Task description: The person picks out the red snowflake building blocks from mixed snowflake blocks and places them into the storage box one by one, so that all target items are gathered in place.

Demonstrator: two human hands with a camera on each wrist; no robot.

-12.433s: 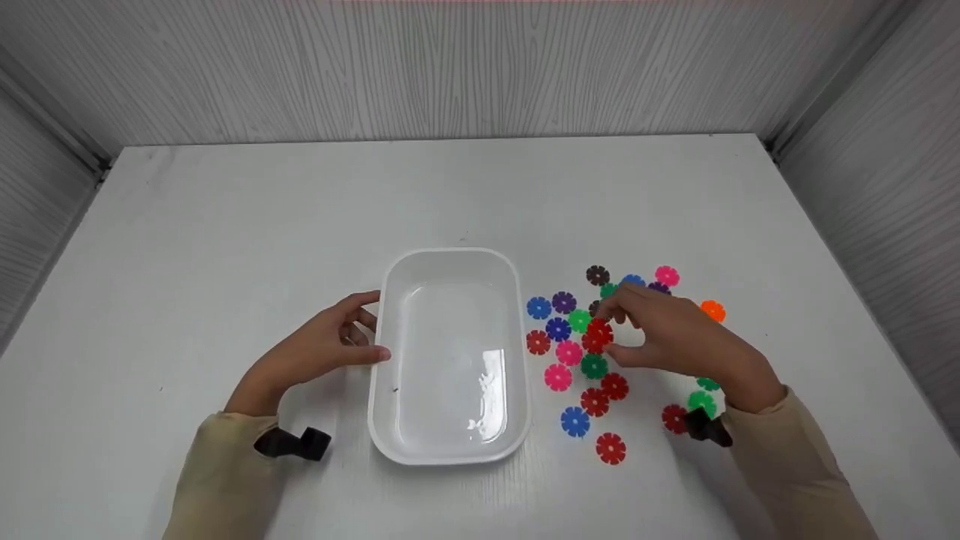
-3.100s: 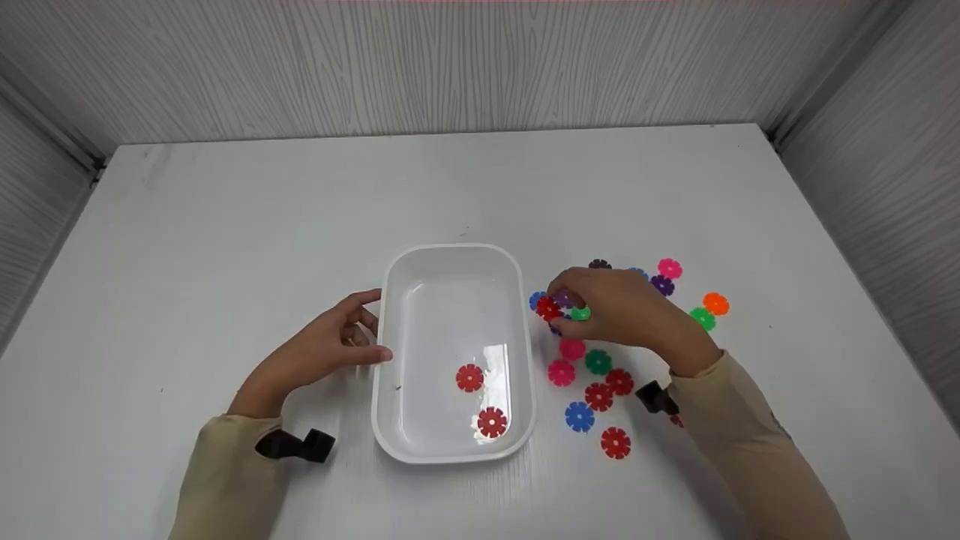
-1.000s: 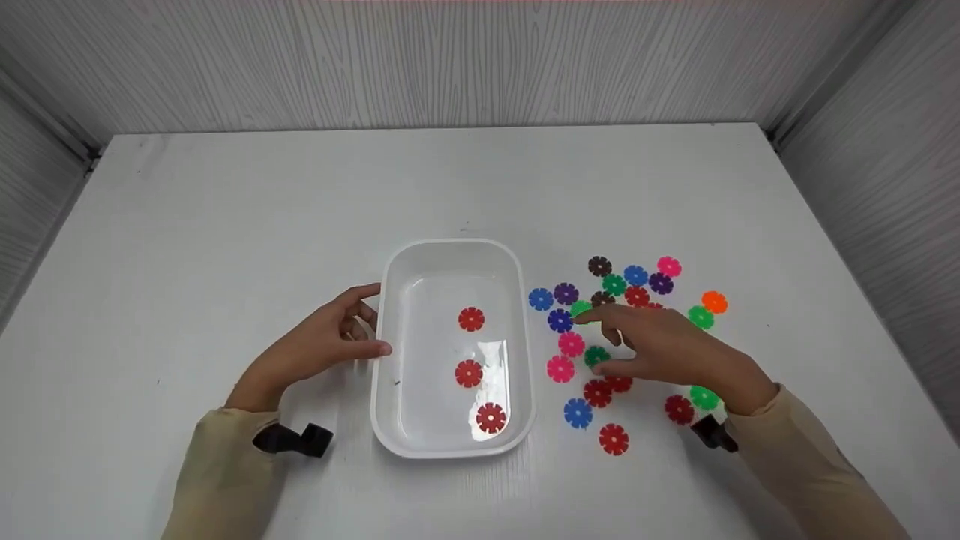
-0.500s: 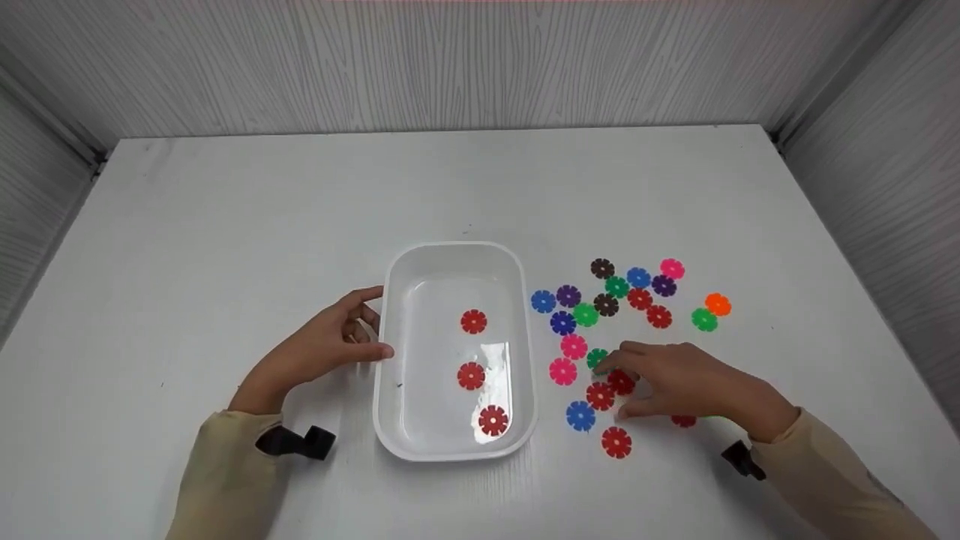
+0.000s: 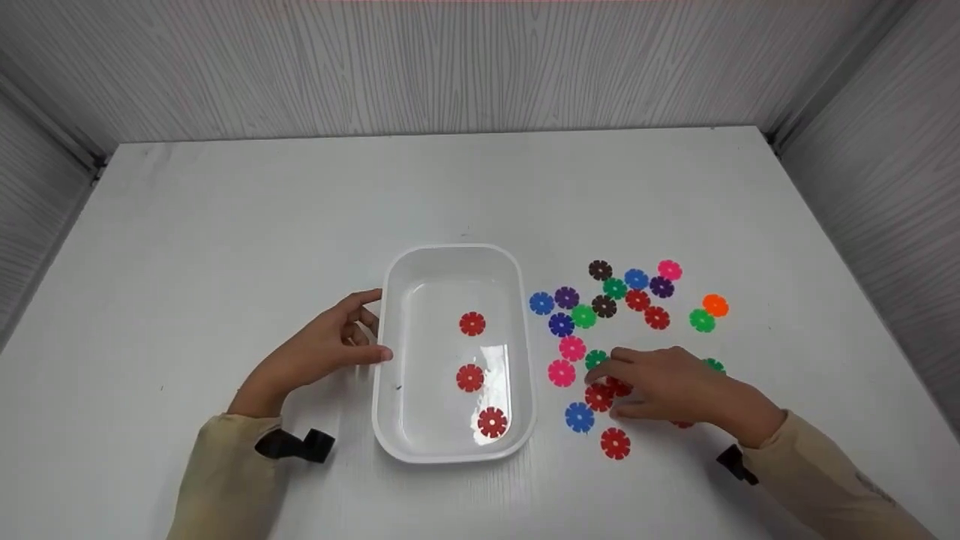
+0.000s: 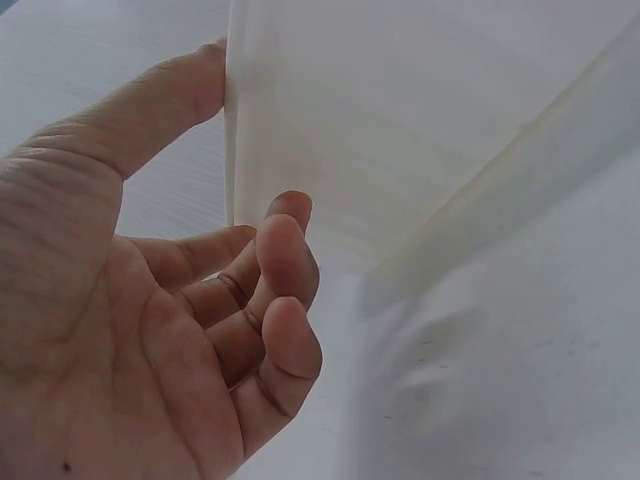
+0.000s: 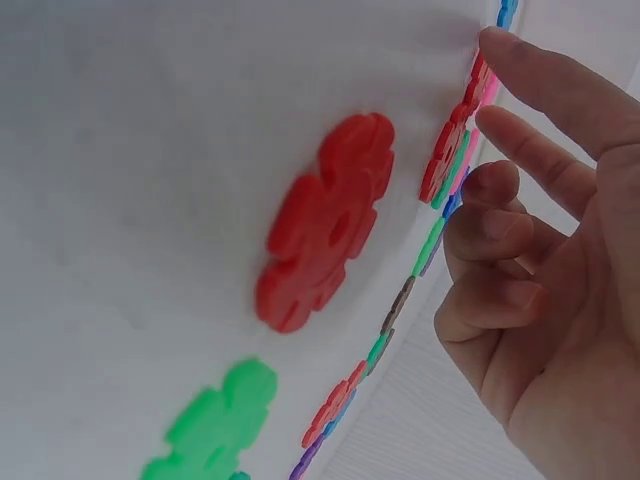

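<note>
My left hand (image 5: 315, 349) holds the near-left side of a white plastic tray (image 5: 427, 300), thumb over the rim. In the left wrist view, the hand's (image 6: 150, 300) thumb and index fingertips touch the tray's edge while the other fingers curl free. Three red snowflake-shaped plastic discs lie inside the tray, one of them the front disc (image 5: 492, 422). My right hand (image 5: 671, 386) hovers over two overlapping red discs (image 5: 598, 398), thumb and index finger apart on either side. In the right wrist view, the hand's (image 7: 560, 220) fingertips are close to those discs, gripping nothing visible.
Several discs in blue, purple, green, pink, brown and red lie right of the tray, such as a pink disc (image 5: 561, 373). Another red disc (image 5: 615, 443) lies nearest me. An orange disc (image 5: 715, 305) is at far right. Panels wall the table's back and sides.
Three red discs have come into the tray, which held none at first. My right hand has moved from the upper discs nearer me, to the lower red pair. The left hand stays put.
</note>
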